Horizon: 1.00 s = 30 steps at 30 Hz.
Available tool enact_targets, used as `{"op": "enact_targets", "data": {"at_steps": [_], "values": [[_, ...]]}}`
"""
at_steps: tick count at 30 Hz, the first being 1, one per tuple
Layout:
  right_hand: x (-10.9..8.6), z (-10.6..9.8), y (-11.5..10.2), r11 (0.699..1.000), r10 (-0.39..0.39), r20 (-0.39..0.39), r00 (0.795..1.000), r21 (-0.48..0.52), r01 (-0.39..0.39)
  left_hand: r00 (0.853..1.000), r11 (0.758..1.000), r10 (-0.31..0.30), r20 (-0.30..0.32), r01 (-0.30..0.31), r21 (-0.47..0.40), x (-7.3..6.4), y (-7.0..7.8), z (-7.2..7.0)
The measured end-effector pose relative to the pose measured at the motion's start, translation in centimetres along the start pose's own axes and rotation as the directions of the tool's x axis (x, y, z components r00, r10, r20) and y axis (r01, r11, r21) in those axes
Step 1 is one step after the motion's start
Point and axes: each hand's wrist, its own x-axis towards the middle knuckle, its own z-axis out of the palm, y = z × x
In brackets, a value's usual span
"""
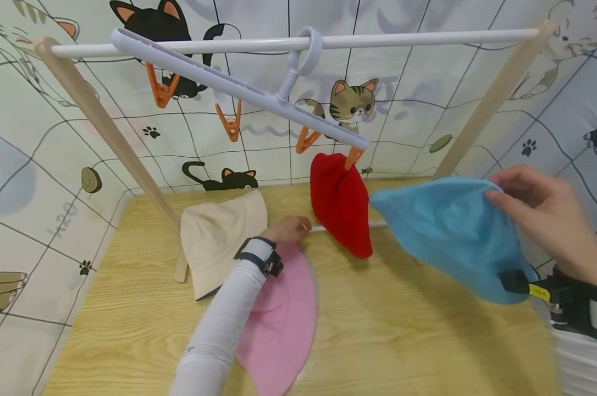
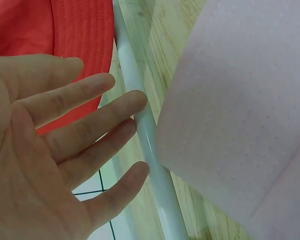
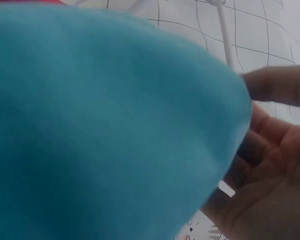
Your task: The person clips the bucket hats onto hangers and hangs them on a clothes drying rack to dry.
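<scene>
My right hand [image 1: 551, 214] pinches the top edge of a light blue bucket hat [image 1: 452, 236], holding it raised above the table's right side. In the right wrist view the blue hat [image 3: 105, 125] fills most of the picture, beside the fingers. My left hand [image 1: 291, 228] is empty, its fingers spread and loosely bent near the rack's low white bar [image 2: 150, 145]. Under the left forearm lies a pink bucket hat [image 1: 288, 324]. A red bucket hat [image 1: 338, 203] hangs from an orange clip [image 1: 354, 157] at the hanger's right end.
A pale lilac hanger [image 1: 229, 85] hooks over the rack's top white bar [image 1: 427, 38], slanting down to the right. More orange clips [image 1: 161, 88] dangle from it. A beige bucket hat [image 1: 219, 236] sits by the left wooden post [image 1: 105, 126]. Cat-patterned cloth surrounds the table.
</scene>
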Motion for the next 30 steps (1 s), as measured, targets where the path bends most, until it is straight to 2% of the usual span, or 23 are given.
{"op": "enact_targets", "data": {"at_steps": [3,7,14,17,20,24,27,30], "values": [[-0.1,-0.3,0.4,0.999,-0.053,0.041,0.998,-0.008,0.054,1.0,1.0,0.004,-0.005,-0.004,0.007,0.1,-0.2,0.1],[-0.2,-0.5,0.9,0.995,-0.087,0.099,0.991,-0.037,0.091,1.0,1.0,0.019,-0.009,-0.019,0.017,0.1,-0.4,0.2],[-0.6,-0.5,2.1,0.992,-0.026,0.215,0.976,-0.115,0.052,1.0,1.0,0.004,-0.002,-0.004,0.023,-0.1,-0.1,0.3],[-0.7,-0.4,2.5,0.986,-0.06,0.267,0.962,-0.137,0.099,1.0,1.0,-0.004,0.003,0.004,0.022,-0.2,0.0,0.2],[-0.8,-0.1,2.9,0.974,-0.131,0.336,0.933,-0.131,0.184,1.0,1.0,-0.014,0.006,0.014,0.018,-0.3,0.0,0.2],[-1.1,0.4,3.3,0.951,-0.229,0.388,0.893,-0.108,0.291,1.0,1.0,-0.017,0.006,0.017,0.014,-0.3,-0.1,0.2],[-1.3,0.6,3.7,0.94,-0.282,0.422,0.862,-0.058,0.336,1.0,1.0,-0.016,0.005,0.016,0.01,-0.3,-0.1,0.2],[-1.6,0.8,3.9,0.938,-0.304,0.469,0.829,-0.001,0.345,1.0,1.0,-0.016,0.006,0.016,0.002,-0.2,-0.2,0.3]]}}
